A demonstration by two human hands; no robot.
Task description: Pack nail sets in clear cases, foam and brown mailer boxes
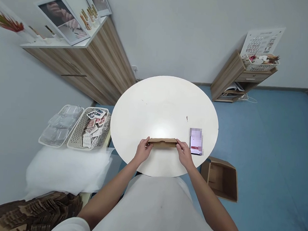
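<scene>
A small brown cardboard box [164,143] is held over the near part of the round white table [165,105]. My left hand [143,150] grips its left end, with the thumb and fingers closed on the edge. At the opposite end, my right hand [183,152] is closed on the box's right edge. The long side facing me shows a dark gap under the upper panel; what is inside cannot be made out. A phone [195,142] with its screen lit lies on the table just right of my right hand.
To the left stand a basket of printed cards [73,141] and a basket of clear plastic packs [43,141]. White wrapping sheets [66,169] and stacked flat cardboard [39,213] lie nearer me. An open carton [223,180] is on the floor at right. Cabinets [105,62] line the wall.
</scene>
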